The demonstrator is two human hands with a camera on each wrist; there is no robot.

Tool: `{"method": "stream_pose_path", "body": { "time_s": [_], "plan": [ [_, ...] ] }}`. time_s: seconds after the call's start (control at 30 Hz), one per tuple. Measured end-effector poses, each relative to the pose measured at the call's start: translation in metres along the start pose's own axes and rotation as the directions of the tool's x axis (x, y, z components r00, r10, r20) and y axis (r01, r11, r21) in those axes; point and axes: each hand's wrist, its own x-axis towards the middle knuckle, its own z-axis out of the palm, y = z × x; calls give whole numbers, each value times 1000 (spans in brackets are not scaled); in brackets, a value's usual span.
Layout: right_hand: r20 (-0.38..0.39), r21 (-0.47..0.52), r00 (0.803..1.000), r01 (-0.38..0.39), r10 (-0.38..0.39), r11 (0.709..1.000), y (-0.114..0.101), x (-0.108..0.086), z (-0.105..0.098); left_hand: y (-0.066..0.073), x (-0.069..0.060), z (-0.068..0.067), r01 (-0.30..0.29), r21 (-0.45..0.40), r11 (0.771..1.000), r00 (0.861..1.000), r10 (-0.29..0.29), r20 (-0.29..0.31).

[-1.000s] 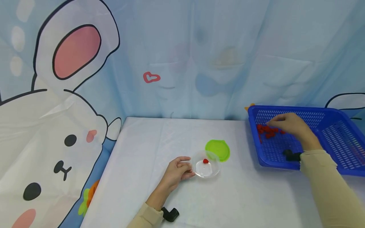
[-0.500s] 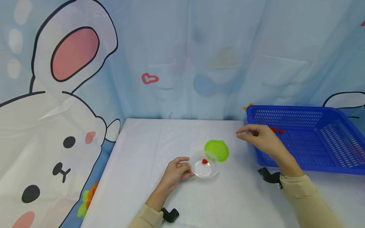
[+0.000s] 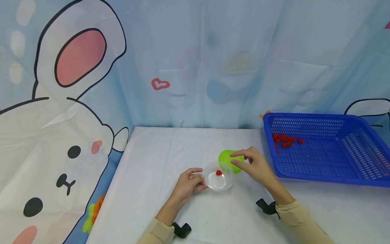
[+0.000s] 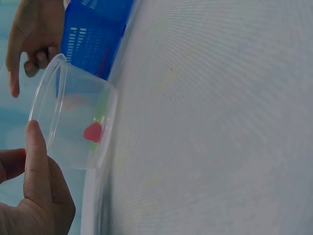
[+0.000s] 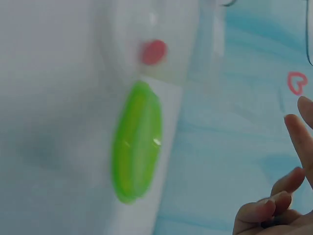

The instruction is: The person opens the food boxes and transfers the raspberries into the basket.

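A clear plastic tub stands on the white table with a small red piece inside. My left hand holds its left side, thumb and forefinger against the wall near the rim. Behind the tub lies a light green lid, partly covered by my right hand. That hand hovers above the lid, right of the tub. Its thumb and forefinger are a little apart, and nothing shows between them. The right wrist view has the green lid blurred below the tub.
A blue mesh basket stands at the right back, with several red pieces in its left corner. A blue patterned curtain hangs behind the table. A black wrist mount is on each sleeve.
My right hand has come out of the basket and moved left to the lid; its thumb and forefinger have parted. My left hand stays at the tub, which holds one visible red piece throughout.
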Motion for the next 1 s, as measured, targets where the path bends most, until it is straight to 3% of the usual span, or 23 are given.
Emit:
{"method": "stream_pose_path", "body": {
  "time_s": [0.23,0.43,0.6,0.8,1.0],
  "plan": [
    [-7,-90,998,-69,68,994,16,-8,40,0,0,0,1,1,1000,1000,-1,2],
    [-33,-241,999,-12,5,971,16,-10,60,-1,-1,0,-8,9,1000,1000,8,15],
    [6,-342,1000,-25,28,939,10,-8,66,-2,0,0,-16,0,1000,999,16,29],
    [89,-496,986,-81,143,864,2,-1,70,-3,0,-1,-16,-2,1000,999,17,32],
    [132,-626,985,-1,107,780,-5,7,74,-4,-1,-1,-16,-7,1000,1000,16,27]
  ]
}}
